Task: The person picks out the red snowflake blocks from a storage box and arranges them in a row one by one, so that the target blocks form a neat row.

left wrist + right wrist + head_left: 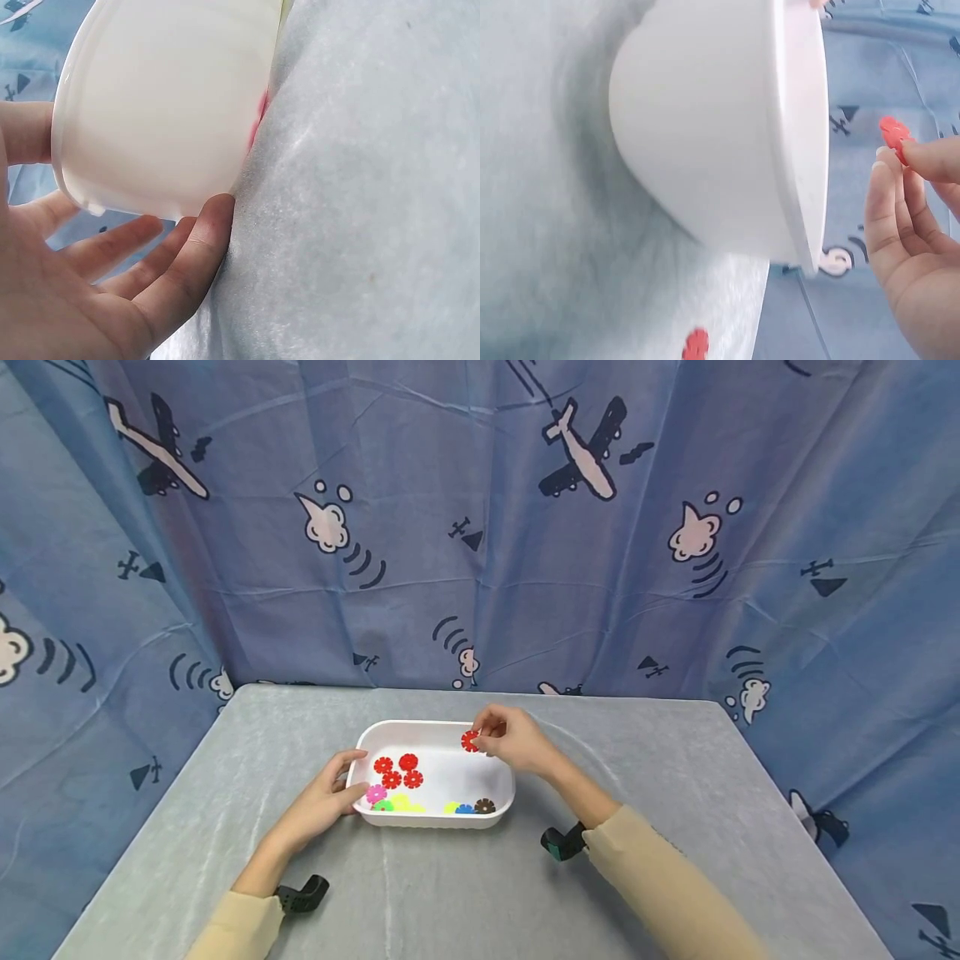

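Observation:
A white plastic tray (pixel 435 820) sits on the table. My left hand (pixel 318 800) grips its left end, with the thumb over the rim and the fingers along the outer wall (pixel 172 97). Above the tray's far right corner, my right hand (pixel 521 743) pinches a red notched disc (pixel 469 741) between thumb and fingers; the disc (pixel 895 135) is clear of the tray in the right wrist view. Inside, several red discs (pixel 408 762) are grouped at the left. Along the near side lie a pink disc (pixel 376 793), a green one (pixel 383 806), yellow ones (pixel 402 803), a blue one (pixel 465 809) and a brown one (pixel 484 806).
Another red disc (pixel 696 343) lies on the table outside the tray in the right wrist view. The table has a grey cloth (pixel 450 893). Behind it hangs a blue curtain (pixel 480 527) printed with planes. A black strap device (pixel 303 895) is on the left wrist.

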A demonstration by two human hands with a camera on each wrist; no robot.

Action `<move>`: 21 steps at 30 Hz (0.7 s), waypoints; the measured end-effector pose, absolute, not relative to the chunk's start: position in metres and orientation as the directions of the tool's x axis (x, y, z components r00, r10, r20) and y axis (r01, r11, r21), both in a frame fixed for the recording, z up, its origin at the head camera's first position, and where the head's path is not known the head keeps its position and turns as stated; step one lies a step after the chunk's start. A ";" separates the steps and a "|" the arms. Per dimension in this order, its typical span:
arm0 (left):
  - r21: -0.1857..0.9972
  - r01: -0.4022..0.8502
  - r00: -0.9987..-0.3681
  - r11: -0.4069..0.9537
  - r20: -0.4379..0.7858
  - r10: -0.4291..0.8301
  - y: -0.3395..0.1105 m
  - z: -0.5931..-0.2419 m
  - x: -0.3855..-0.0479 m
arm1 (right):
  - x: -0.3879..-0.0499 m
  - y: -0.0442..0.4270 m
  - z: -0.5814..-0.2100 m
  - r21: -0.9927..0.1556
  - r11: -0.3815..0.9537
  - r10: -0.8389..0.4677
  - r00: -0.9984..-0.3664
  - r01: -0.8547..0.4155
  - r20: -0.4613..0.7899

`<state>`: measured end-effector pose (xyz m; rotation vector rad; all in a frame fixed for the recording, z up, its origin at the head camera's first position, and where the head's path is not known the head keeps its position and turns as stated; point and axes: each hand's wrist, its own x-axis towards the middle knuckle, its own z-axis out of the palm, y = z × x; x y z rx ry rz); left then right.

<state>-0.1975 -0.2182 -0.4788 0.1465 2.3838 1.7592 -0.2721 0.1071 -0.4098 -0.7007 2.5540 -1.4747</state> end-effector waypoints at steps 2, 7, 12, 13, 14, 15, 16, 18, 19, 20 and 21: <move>0.952 -0.026 -0.980 0.304 -0.084 0.181 -0.218 -0.479 -0.198 | -0.273 0.116 -0.409 -0.838 0.428 -0.425 -0.894 -0.339 0.144; 0.947 -0.047 -0.980 0.317 -0.105 0.169 -0.218 -0.481 -0.199 | -0.275 0.136 -0.403 -0.827 0.467 -0.380 -0.915 -0.314 0.133; 0.945 -0.041 -0.980 0.325 -0.102 0.173 -0.219 -0.479 -0.198 | -0.279 0.158 -0.402 -0.810 0.496 -0.354 -0.925 -0.313 0.141; 0.945 -0.041 -0.979 0.324 -0.102 0.174 -0.219 -0.478 -0.198 | -0.280 0.162 -0.403 -0.807 0.499 -0.349 -0.925 -0.316 0.146; 0.945 -0.040 -0.979 0.326 -0.102 0.175 -0.219 -0.478 -0.198 | -0.281 0.167 -0.403 -0.807 0.499 -0.343 -0.927 -0.315 0.149; 0.944 -0.042 -0.979 0.327 -0.104 0.174 -0.219 -0.479 -0.198 | -0.282 0.172 -0.403 -0.806 0.502 -0.336 -0.930 -0.313 0.151; 0.944 -0.045 -0.979 0.327 -0.107 0.172 -0.219 -0.479 -0.198 | -0.283 0.177 -0.404 -0.808 0.501 -0.327 -0.932 -0.309 0.154; 0.945 -0.050 -0.979 0.324 -0.111 0.171 -0.218 -0.479 -0.198 | -0.285 0.186 -0.407 -0.809 0.509 -0.304 -0.941 -0.294 0.151; 0.944 -0.050 -0.979 0.325 -0.111 0.171 -0.218 -0.479 -0.198 | -0.286 0.191 -0.409 -0.811 0.511 -0.292 -0.945 -0.285 0.147; 0.944 -0.050 -0.979 0.325 -0.110 0.170 -0.218 -0.479 -0.198 | -0.287 0.195 -0.410 -0.814 0.512 -0.279 -0.949 -0.275 0.145; 0.945 -0.044 -0.979 0.325 -0.106 0.175 -0.218 -0.479 -0.198 | -0.288 0.200 -0.412 -0.813 0.517 -0.267 -0.953 -0.267 0.143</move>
